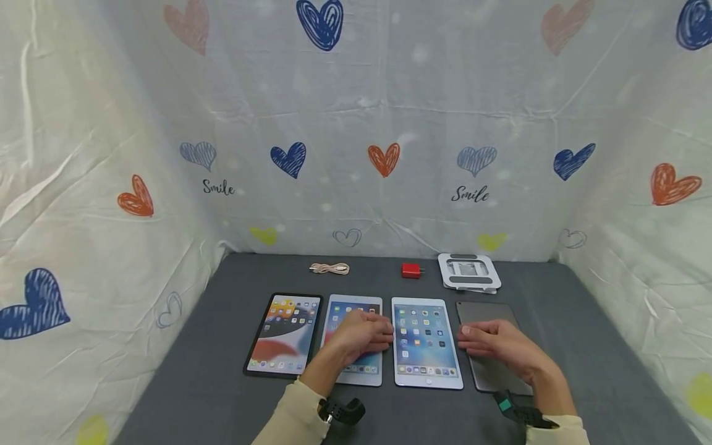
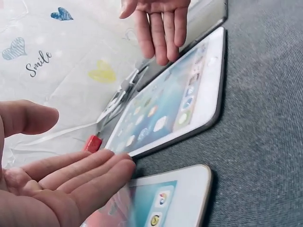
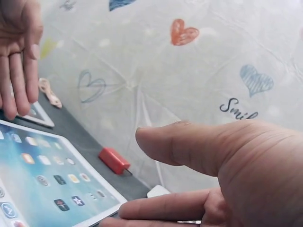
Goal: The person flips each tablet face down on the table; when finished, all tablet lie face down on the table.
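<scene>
A white tablet (image 1: pixel 425 340) with a lit screen lies flat between my hands. My left hand (image 1: pixel 358 334) hovers over a second white tablet (image 1: pixel 364 371), its fingers straight and their tips close to the first tablet's left edge. On the other side, my right hand (image 1: pixel 500 346) is above a grey tablet (image 1: pixel 492 377) lying back up, fingertips near the first tablet's right edge. In the left wrist view the palm of the left hand (image 2: pixel 71 189) faces the right hand (image 2: pixel 163 28). Both hold nothing; whether fingertips touch the tablet cannot be told.
A black-framed tablet (image 1: pixel 286 330) lies at the left of the row. Behind the row are a coiled cable (image 1: pixel 329 268), a red charger plug (image 1: pixel 411 271) and a folded silver stand (image 1: pixel 470 272). A heart-printed cloth (image 1: pixel 334 204) encloses the grey table (image 1: pixel 194 383).
</scene>
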Available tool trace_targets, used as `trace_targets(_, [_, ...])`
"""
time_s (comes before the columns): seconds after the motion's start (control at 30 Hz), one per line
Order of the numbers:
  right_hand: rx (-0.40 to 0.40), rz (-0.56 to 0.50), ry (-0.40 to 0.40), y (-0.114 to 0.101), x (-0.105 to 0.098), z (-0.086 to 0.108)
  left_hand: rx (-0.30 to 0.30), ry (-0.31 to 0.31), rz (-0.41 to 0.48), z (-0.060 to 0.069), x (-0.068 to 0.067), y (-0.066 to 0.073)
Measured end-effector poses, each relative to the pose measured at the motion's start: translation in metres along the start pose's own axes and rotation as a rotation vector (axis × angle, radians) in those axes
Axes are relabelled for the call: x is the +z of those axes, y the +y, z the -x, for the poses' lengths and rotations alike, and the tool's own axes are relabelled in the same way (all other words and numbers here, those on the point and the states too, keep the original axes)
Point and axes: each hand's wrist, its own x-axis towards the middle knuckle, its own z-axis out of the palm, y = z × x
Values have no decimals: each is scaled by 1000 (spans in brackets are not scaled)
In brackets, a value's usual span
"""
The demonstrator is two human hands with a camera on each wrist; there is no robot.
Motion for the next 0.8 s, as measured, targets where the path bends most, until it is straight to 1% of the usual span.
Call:
trace_targets(0.1, [31,4,20,1,5,1,3,-2,-30,0,3,-2])
trace_targets(0.2, [42,-9,42,1,9,0,3,3,-70,0,5,-1])
trace_targets(0.3, [51,-28,66,1,12,-2,-3,10,-85,-1,7,1])
trace_targets(0.37, [57,-44,81,1,14,-3,-10,15,-77,-2,7,2])
trace_targets(0.6, [80,-109,111,0,17,-4,-37,9,15,-10,3,0])
trace_targets(0.7, [91,-139,115,-1,18,-3,-41,9,10,-12,3,0])
trace_targets(0.8, [85,-170,108,2,18,-2,-47,17,1,-12,5,2])
